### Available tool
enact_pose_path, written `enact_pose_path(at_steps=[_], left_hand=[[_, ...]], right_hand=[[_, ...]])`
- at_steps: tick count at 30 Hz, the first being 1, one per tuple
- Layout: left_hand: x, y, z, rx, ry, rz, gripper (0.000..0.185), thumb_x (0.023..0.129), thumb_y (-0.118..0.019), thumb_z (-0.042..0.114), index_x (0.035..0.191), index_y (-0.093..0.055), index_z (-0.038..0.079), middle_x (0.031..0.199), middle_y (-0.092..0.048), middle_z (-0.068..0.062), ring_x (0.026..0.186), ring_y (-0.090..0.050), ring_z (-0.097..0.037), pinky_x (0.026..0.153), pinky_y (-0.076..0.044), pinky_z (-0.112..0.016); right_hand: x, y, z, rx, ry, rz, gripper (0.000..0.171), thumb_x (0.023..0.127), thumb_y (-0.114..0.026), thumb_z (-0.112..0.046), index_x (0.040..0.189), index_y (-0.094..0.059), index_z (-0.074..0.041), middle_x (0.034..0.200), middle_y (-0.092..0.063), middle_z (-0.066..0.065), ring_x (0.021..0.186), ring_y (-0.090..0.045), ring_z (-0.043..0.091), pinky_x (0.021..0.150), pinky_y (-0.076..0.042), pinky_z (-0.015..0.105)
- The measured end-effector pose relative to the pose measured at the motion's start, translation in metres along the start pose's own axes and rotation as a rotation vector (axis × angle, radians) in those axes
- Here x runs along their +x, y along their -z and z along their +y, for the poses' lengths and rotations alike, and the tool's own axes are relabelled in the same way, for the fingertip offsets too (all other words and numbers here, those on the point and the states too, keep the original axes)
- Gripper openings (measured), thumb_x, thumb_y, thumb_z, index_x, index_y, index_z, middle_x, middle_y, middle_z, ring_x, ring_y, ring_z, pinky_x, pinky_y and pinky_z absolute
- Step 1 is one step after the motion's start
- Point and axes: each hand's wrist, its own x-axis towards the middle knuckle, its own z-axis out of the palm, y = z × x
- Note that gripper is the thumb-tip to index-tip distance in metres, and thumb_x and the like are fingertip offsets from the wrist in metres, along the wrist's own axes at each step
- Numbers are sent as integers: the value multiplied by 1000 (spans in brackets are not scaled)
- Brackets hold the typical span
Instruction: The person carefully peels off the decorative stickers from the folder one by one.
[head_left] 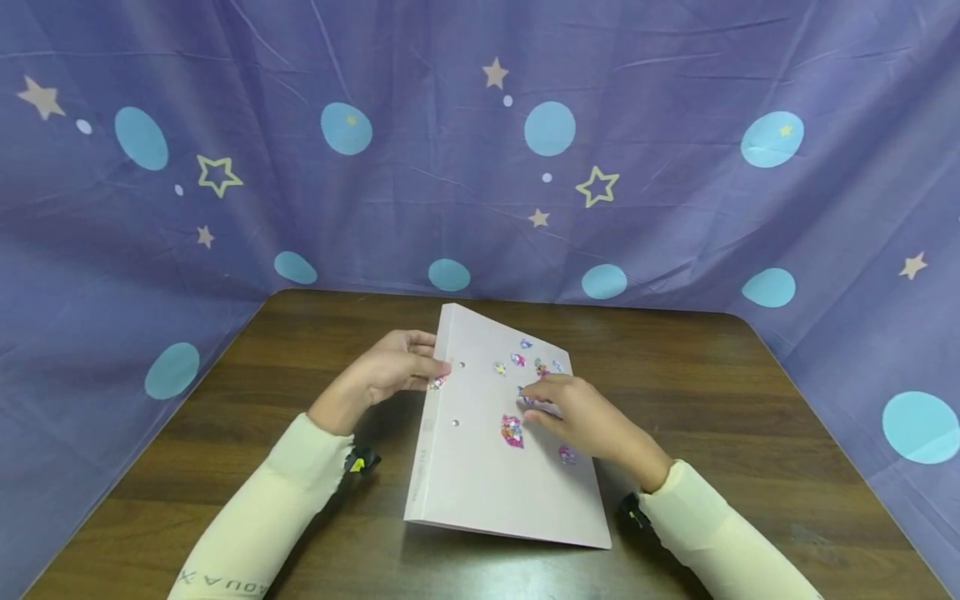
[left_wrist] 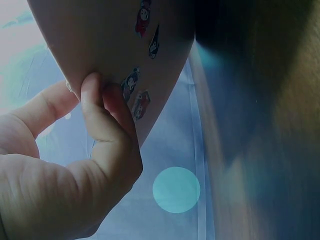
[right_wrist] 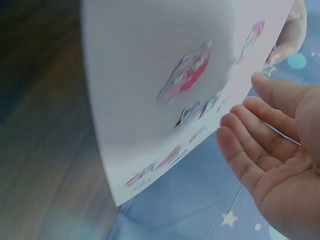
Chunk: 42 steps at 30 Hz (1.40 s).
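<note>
Two cream sleeves (head_left: 255, 517) enter from the near edge, each with a dark wrist-worn device beneath it. The left hand (head_left: 390, 371) grips the binder (head_left: 487, 467) at its spine edge, thumb and fingers pinching that edge, as the left wrist view confirms (left_wrist: 95, 115). From this grip the pale binder extends rightward and toward the person, lying closed on the dark wooden table (head_left: 735, 392). The right hand (head_left: 577, 417) rests on the cover to the right of the grip, fingers nearly straight and relaxed, holding nothing; the right wrist view shows the open palm (right_wrist: 280, 160). Small colourful stickers (head_left: 512, 431) dot the cover between and around the two hands. A purple star-and-dot cloth (head_left: 480, 167) stands behind the table.
</note>
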Motion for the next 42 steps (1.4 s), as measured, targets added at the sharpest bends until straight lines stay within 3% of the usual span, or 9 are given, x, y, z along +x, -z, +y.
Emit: enact_pose_path(at_steps=[4, 11, 25, 30, 36, 42], left_hand=[[1, -1, -1, 2, -1, 2, 68, 92, -69, -3, 147, -30, -12, 131, -56, -27, 91, -68, -19, 86, -58, -38], [2, -1, -2, 7, 0, 9, 67, 92, -69, -3, 146, -31, -11, 131, -57, -26, 91, -68, -18, 85, -58, -38], [1, -1, -1, 7, 2, 6, 67, 92, -69, -3, 146, -30, -12, 130, -57, -26, 92, -68, -19, 86, -58, -39], [1, -1, -1, 7, 0, 2, 68, 92, -69, -4, 147, -30, -13, 131, -56, -27, 92, -67, -19, 86, -59, -39], [2, -1, 0, 11, 1, 11, 69, 91, -69, -4, 147, -29, -13, 132, -55, -28, 92, -67, -19, 85, -59, -39], [3, 0, 1, 9, 7, 29, 67, 91, -69, -4, 146, -31, -12, 130, -56, -27, 91, -67, -19, 83, -59, -38]], right_hand=[[5, -3, -8, 1, 25, 7, 23, 93, -77, -13, 114, -75, -5, 109, -74, 4, 112, -68, 22, 112, -42, 48], [6, -10, -15, -5, 79, -23, 24, 94, -76, -16, 117, -76, -11, 110, -71, -2, 103, -65, 12, 92, -55, 32], [6, -16, -11, -80, 157, 52, 7, 93, -76, -7, 97, -76, -13, 99, -70, -5, 96, -64, 12, 87, -54, 27], [6, -14, -10, -75, 146, 62, 6, 93, -76, -6, 96, -76, -11, 97, -70, -5, 95, -64, 11, 90, -54, 27], [6, -9, -9, -62, 136, 83, 7, 93, -75, -5, 92, -74, -12, 94, -69, -6, 93, -64, 10, 102, -51, 39], [6, -5, -8, -67, 61, 123, 8, 90, -77, -2, 92, -73, -9, 94, -70, -1, 106, -68, 23, 107, -48, 42]])
